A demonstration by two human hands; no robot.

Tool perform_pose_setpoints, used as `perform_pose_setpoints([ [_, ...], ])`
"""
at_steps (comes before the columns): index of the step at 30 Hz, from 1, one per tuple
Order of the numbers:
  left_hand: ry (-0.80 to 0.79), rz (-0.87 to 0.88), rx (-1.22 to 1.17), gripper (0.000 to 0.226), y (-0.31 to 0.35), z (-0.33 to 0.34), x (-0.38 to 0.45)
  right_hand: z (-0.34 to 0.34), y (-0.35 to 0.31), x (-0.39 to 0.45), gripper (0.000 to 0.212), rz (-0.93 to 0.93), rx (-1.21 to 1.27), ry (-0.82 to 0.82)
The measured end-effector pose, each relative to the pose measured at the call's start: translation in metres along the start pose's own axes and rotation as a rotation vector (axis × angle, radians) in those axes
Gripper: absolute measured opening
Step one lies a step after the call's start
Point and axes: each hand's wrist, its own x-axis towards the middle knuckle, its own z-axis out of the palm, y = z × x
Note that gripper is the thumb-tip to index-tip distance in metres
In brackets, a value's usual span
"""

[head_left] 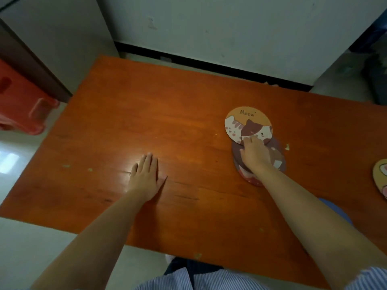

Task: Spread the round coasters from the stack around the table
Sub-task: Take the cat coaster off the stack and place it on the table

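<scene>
A stack of round cat-print coasters (278, 158) lies right of centre on the orange wooden table (167, 114). My right hand (254, 152) rests over the stack, its fingertips pressing on the near edge of an orange "Meow" coaster (247, 120) that lies half off the stack toward the far side. My left hand (145, 176) lies flat on the table, palm down, fingers apart, holding nothing, well left of the stack. Another orange coaster (381, 176) lies at the right edge of the view, partly cut off.
A red plastic stool (23, 103) stands on the floor left of the table. A wall with a dark baseboard (209, 63) runs behind the far edge. Small pale chips mark the tabletop. The near table edge is close to my body.
</scene>
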Motion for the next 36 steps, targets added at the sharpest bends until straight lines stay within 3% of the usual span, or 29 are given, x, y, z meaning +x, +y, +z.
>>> perform_pose_setpoints([
  [9,0.033,-0.008,0.023,0.073,-0.003,0.013,0.003,0.008,0.003,0.02,0.029,-0.129,-0.239,-0.021],
  [15,0.04,-0.016,-0.009,0.073,-0.002,0.014,0.002,-0.009,-0.017,0.011,0.025,-0.09,0.011,0.194],
  [20,0.017,0.075,-0.177,0.068,-0.005,0.002,0.002,-0.001,-0.073,-0.058,0.019,-0.348,0.17,0.297],
  [25,0.117,0.144,-0.512,0.028,-0.035,-0.021,-0.017,0.039,-0.121,-0.125,0.024,-0.333,0.196,0.224],
  [31,-0.079,0.044,-0.608,0.025,-0.067,-0.029,-0.032,0.07,-0.176,-0.167,0.016,-0.36,0.225,0.094],
  [33,-0.11,0.052,-0.587,0.026,-0.073,-0.031,-0.034,0.069,-0.179,-0.169,0.002,-0.285,0.34,0.059],
  [36,-0.126,0.084,-0.565,0.029,-0.068,-0.035,-0.03,0.063,-0.171,-0.159,0.023,0.097,0.437,0.089],
])
